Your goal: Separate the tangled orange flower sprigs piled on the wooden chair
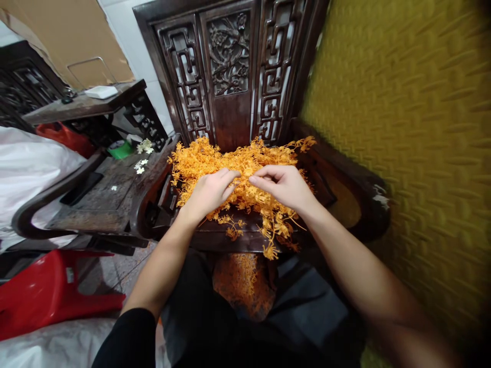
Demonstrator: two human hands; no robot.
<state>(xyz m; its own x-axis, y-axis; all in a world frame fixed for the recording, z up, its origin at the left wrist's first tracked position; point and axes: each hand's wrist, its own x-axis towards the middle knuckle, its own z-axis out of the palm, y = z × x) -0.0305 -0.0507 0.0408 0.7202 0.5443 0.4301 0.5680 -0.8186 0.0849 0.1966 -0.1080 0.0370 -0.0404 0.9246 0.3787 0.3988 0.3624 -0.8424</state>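
Observation:
A large heap of orange plastic flower sprigs (203, 158) covers the seat of a dark carved wooden chair (236, 120). Over the heap's middle, my left hand (214, 190) has its thumb and fingers pinched together on part of an orange sprig. My right hand (284, 185) faces it from the right, thumb and forefinger pressed together beside a small orange flower; what lies between those fingertips is too small to make out. Loose sprigs hang over the seat's front edge, below my right hand.
At the left are a second wooden chair (95, 204) with green tape (120, 149) and pale flowers (140, 166), a side table (88, 102), a red plastic stool (49, 291) and white sacks (30, 168). A yellow textured surface (414, 128) rises at the right.

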